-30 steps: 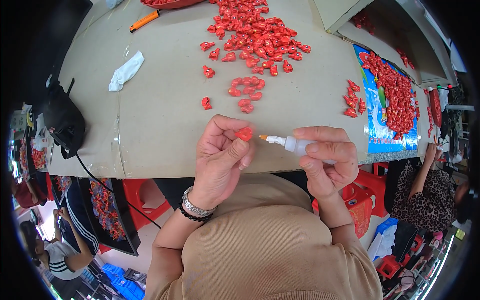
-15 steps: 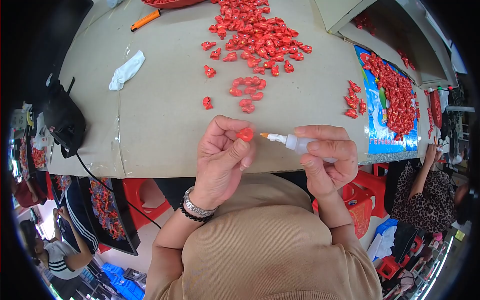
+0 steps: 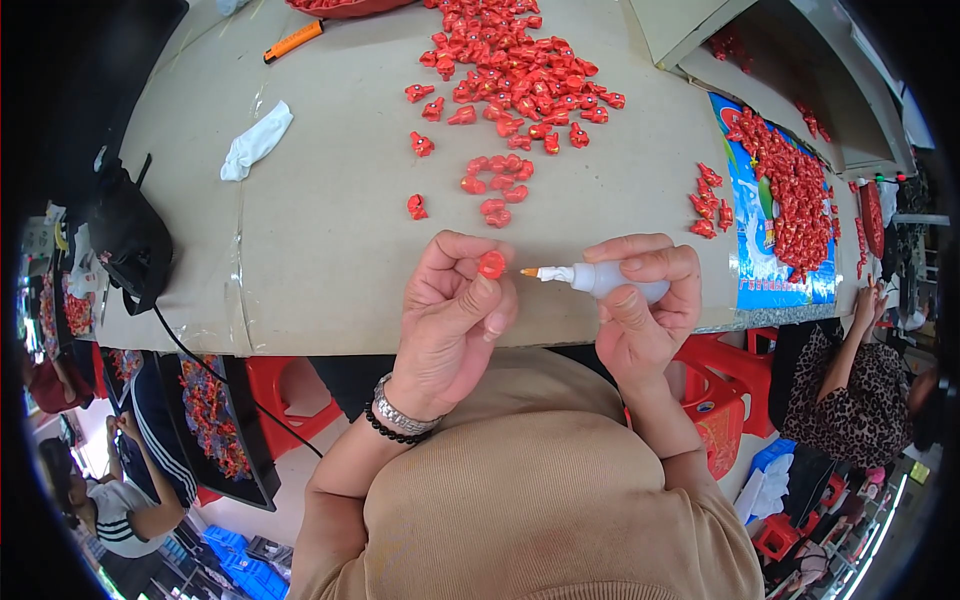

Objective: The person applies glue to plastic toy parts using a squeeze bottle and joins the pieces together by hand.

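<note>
Between the thumb and fingers of my left hand is pinched a small red plastic piece, its round hollow side facing right. My right hand grips a white squeeze bottle lying level, its narrow orange-tan tip pointing left. White wrapping surrounds the nozzle. Only a small gap parts the tip from the red piece. Beyond my hands a little cluster of red pieces lies on the table, and one single red piece sits to their left.
A large heap of red figures covers the far middle of the table. To the left lie a white cloth, an orange marker and a black bag. At right, more red figures rest on a blue sheet. Co-workers sit at both sides.
The bottle has come level and turned more sideways in my right hand, which shifted slightly left. In my left hand the red piece has turned its hollow side more toward view.
</note>
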`<act>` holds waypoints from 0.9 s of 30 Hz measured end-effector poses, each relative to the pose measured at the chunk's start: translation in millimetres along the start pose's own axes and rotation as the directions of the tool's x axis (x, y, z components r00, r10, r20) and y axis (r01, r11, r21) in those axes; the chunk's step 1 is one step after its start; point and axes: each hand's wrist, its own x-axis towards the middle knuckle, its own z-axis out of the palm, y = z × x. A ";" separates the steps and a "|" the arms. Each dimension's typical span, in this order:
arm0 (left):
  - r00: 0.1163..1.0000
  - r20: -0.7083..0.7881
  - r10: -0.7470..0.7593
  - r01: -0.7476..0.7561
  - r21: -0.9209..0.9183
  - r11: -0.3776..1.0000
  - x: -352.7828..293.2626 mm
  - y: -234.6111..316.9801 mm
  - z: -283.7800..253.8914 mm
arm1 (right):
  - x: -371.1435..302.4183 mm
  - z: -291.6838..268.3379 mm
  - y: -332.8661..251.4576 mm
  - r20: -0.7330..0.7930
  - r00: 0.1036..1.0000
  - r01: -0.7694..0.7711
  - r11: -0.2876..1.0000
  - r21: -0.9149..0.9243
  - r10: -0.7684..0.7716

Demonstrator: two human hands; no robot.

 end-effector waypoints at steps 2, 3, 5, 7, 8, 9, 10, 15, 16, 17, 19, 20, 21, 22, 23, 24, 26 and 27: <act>1.000 -0.001 -0.002 0.002 -0.008 1.000 0.0 0.2 0.5 | -0.4 0.5 -0.5 0.014 1.000 -0.028 0.999 0.019 0.028; 1.000 0.008 0.003 -0.003 -0.010 1.000 0.2 0.3 0.6 | -0.1 2.0 -1.2 0.006 0.999 -0.036 0.999 0.029 0.035; 1.000 0.017 0.007 -0.007 -0.013 1.000 0.3 0.4 0.7 | 0.4 2.5 -1.2 -0.001 0.999 -0.042 0.998 0.039 0.042; 1.000 0.007 -0.005 0.005 -0.028 1.000 0.3 0.2 0.9 | 1.3 1.2 -0.1 -0.015 0.999 -0.029 0.998 0.048 0.030; 1.000 0.007 -0.003 0.004 -0.027 1.000 0.1 0.0 0.6 | 2.1 1.3 -0.3 -0.014 0.999 -0.029 0.998 0.049 0.030; 1.000 0.003 -0.012 0.012 -0.034 0.999 -0.2 -0.4 0.2 | 3.3 1.7 -1.0 -0.018 1.000 -0.023 0.998 0.055 0.024; 1.000 0.000 -0.020 0.020 -0.040 0.999 -0.5 -0.5 0.0 | 4.0 2.0 -1.7 -0.023 1.000 -0.018 0.998 0.061 0.019; 0.997 -0.007 -0.072 0.072 -0.013 0.997 0.1 0.9 2.6 | 4.9 2.5 -0.6 0.003 0.999 0.034 0.999 0.022 -0.034; 0.997 0.001 -0.079 0.079 -0.003 0.997 0.2 0.6 2.3 | 5.4 2.6 0.5 0.023 0.996 0.089 0.996 -0.020 -0.088; 0.997 0.001 -0.078 0.078 -0.004 0.997 0.1 0.7 2.9 | 5.1 2.6 -0.3 0.024 0.996 0.089 0.996 -0.019 -0.088; 0.997 -0.020 -0.072 0.072 0.000 0.997 -0.1 0.6 4.7 | 3.7 2.1 -3.1 0.080 0.995 0.064 0.997 -0.049 -0.060; 0.997 -0.020 -0.072 0.072 0.000 0.997 -0.3 0.5 4.6 | 3.3 1.8 -3.3 0.081 0.995 0.064 0.997 -0.049 -0.060; 0.997 -0.015 -0.071 0.071 -0.001 0.998 -0.4 0.4 4.4 | 3.0 1.5 -3.4 0.090 0.994 0.058 0.997 -0.054 -0.053; 0.998 -0.010 -0.069 0.069 -0.001 0.998 -0.6 0.3 4.2 | 2.7 1.4 -3.4 0.100 0.994 0.053 0.997 -0.060 -0.047; 0.998 -0.010 -0.069 0.069 -0.001 0.998 -0.8 0.3 4.9 | 2.7 1.8 -3.6 0.100 0.994 0.053 0.997 -0.060 -0.047; 0.997 -0.028 -0.077 0.076 -0.009 0.997 -1.0 0.4 6.3 | 2.7 2.5 -3.9 0.096 0.994 0.050 0.997 -0.055 -0.044; 0.995 -0.046 -0.084 0.083 -0.017 0.996 -1.1 0.2 6.1 | 2.6 2.2 -3.8 0.093 0.995 0.047 0.998 -0.049 -0.042; 0.996 -0.029 -0.081 0.081 -0.018 0.997 -1.1 -0.3 4.3 | 2.3 1.0 -3.2 0.099 0.994 0.048 0.997 -0.059 -0.042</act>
